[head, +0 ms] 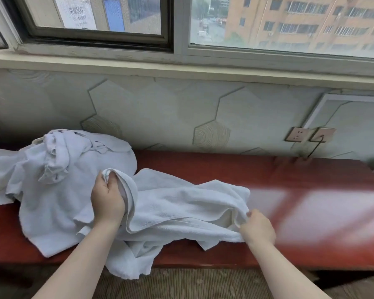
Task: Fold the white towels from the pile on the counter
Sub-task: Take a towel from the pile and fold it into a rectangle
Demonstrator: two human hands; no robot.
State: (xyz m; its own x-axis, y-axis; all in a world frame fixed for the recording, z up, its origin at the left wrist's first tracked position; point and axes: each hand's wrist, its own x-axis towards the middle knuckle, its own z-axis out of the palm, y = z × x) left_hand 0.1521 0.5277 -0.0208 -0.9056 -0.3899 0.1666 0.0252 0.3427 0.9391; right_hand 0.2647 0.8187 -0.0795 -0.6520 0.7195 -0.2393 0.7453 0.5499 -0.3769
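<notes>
The person's left hand (107, 198) has its fingers curled round a raised, bunched corner of a white towel (181, 203), while the right hand (257, 228) pinches the towel's near edge farther right; the towel sprawls rumpled across the red counter (246, 169), just right of the pile of towels (58, 169), and touches it. The main risk appears to be the low fold that hangs over the counter's near edge toward the floor (181, 285): a pull to spread the cloth could drag more of it off, or let it brush the floor. Because the held towel overlaps the pile, lifting it may also tug a neighbouring towel along. The two grips may not be on matching corners, so a fold begun here would likely come out skewed. How many towels the pile holds cannot be told, and its left end is cut off. The left fingertips are buried in cloth, and glare blurs the counter's right part below the wall sockets (309, 134).
</notes>
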